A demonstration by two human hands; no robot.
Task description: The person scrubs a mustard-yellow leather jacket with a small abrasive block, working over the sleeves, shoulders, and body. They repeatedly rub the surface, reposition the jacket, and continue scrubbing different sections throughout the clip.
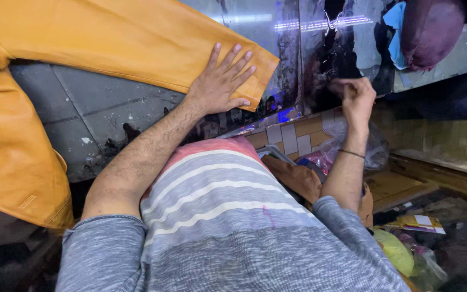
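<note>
Left grip (220,81) lies flat, fingers spread, on the orange jacket sleeve (136,38), whose long axis runs toward frame right; right grip (357,96) is curled closed.

The orange jacket (109,38) is looking like smooth, matt leather, with stitched seams showing along its edges. The left hand (220,81) is lying flat on its sleeve. The table (87,113) beneath is showing as dull grey, scuffed and stained. The metal panel (260,21) behind is gleaming, glossy and reflective. Beneath the closed right hand (357,96), a clear plastic bag (377,148) is looking thin and crinkled. The person's shirt (228,216) is looking like soft knit cloth.
</note>
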